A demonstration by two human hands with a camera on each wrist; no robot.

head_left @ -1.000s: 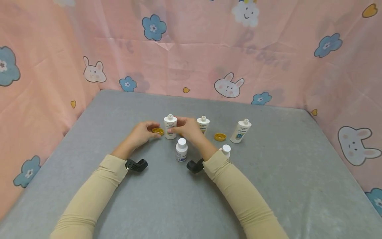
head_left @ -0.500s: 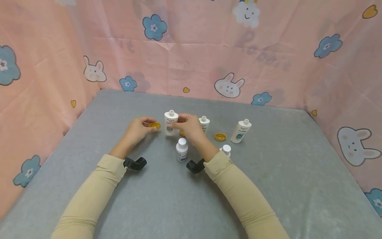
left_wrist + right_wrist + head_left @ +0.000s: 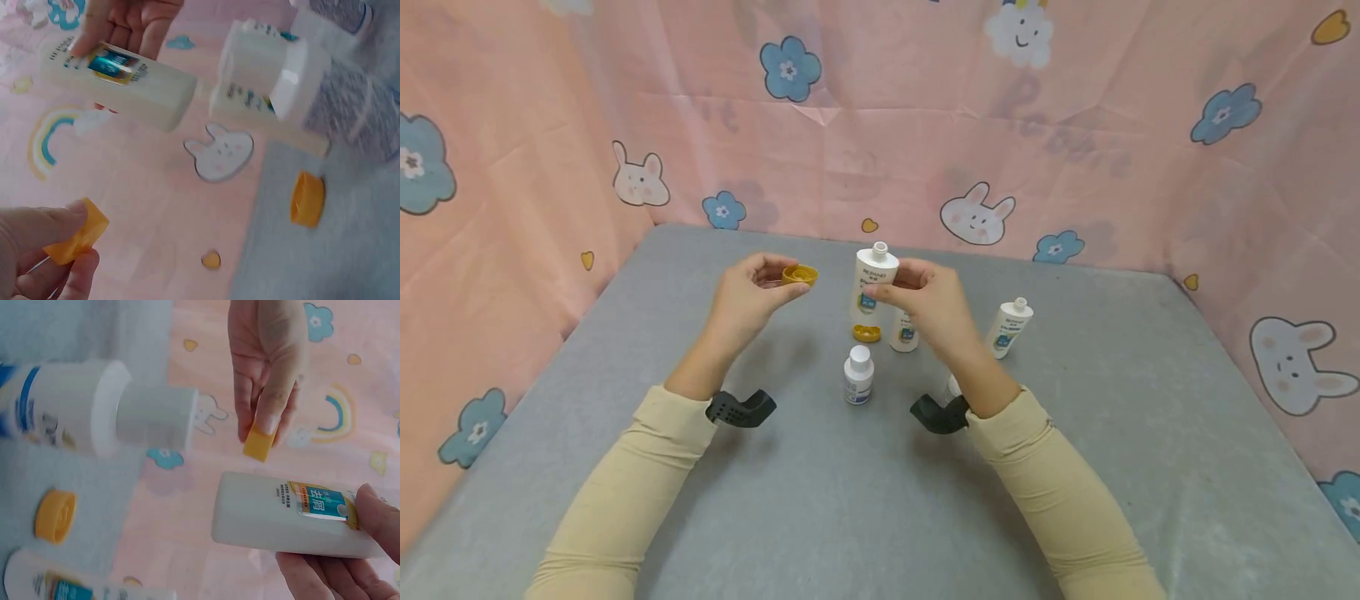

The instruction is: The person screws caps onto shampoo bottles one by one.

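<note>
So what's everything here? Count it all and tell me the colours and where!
Table: 1, grey, under the bottles
Curtain: 1, patterned pink, behind the table and at its sides
Held bottle: 1, white, in the right grip
Tall bottles: 2, white, on the table
Small bottles: 2, white, on the table, one mostly hidden
Held cap: 1, yellow, in the left grip
Loose cap: 1, yellow, on the table
Wrist gadgets: 2, black, one at each wrist
Sleeves: 2, beige, one on each arm
Left grip: 1, bare, pinching its cap
Right grip: 1, bare, holding its bottle
</note>
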